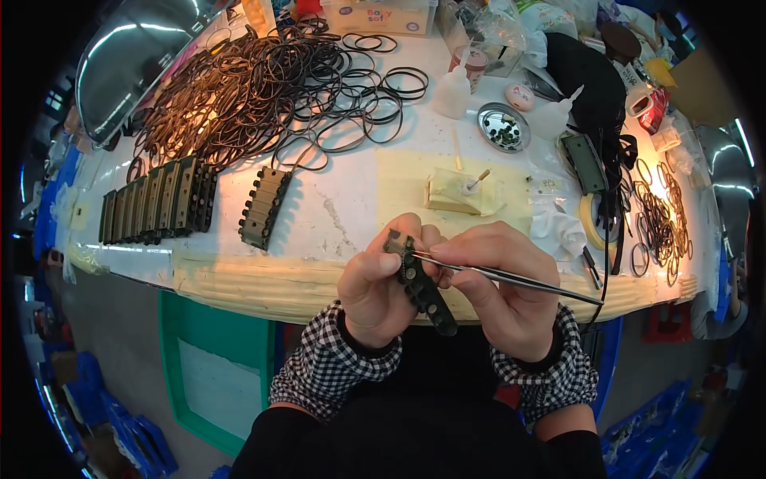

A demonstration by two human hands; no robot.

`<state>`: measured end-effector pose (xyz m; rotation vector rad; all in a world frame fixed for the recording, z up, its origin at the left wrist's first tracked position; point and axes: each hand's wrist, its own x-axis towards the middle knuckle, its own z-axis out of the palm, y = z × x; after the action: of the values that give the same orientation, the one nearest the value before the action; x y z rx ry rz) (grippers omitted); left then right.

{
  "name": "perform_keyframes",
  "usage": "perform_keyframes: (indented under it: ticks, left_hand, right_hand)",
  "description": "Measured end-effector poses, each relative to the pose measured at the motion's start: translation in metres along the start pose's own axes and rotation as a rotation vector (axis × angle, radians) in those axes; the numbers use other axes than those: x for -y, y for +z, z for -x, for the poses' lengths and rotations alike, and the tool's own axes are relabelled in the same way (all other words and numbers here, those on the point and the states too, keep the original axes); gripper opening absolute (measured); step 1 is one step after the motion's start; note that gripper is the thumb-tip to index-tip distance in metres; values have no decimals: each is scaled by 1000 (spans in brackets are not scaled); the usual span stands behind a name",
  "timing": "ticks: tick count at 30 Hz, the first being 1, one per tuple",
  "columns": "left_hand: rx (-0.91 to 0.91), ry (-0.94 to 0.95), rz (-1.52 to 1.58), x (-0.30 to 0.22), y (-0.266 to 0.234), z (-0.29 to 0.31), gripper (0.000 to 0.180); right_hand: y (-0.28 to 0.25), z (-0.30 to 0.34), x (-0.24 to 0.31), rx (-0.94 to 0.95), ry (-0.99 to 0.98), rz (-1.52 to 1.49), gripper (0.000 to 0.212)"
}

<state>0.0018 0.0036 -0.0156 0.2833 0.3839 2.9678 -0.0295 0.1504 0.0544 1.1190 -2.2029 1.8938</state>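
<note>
My left hand (369,294) is closed round one end of a narrow dark green part (436,311) with a row of small round knobs, like a toy vehicle's wheel base. The part slants down toward me over the table's front edge. In my right hand (517,307) are metal tweezers (550,287), pinched between thumb and fingers. Their tip meets the part's upper end, close to my left fingertips; anything between the tips is too small to make out. Just beyond my hands sits a small block (447,195) wrapped in yellowish paper, with a thin stick standing in it.
A similar green part (265,209) lies alone at left, beside a row of several more (159,199). Behind them spreads a heap of black rubber loops (255,88). A round metal dish (485,121) holds small dark pieces. White squeeze bottles (452,96) stand nearby; more loops (658,211) lie right.
</note>
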Motion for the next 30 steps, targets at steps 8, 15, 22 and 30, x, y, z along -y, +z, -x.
perform_keyframes:
  ticks: [8,15,22,30]
  left_hand:
    - [-10,52,-112,2,1,1,22]
    - [32,131,-183,5,-2,4,24]
    - [50,104,-162,4,1,2,24]
    - [53,149,-203,5,-1,5,24]
  right_hand:
    - [11,9,0,-122,22,27,12]
    - [14,13,-1,-129,-81,122,10]
    - [15,13,0,-137,-176,208,10]
    - [17,13,0,-167,-197,203,11]
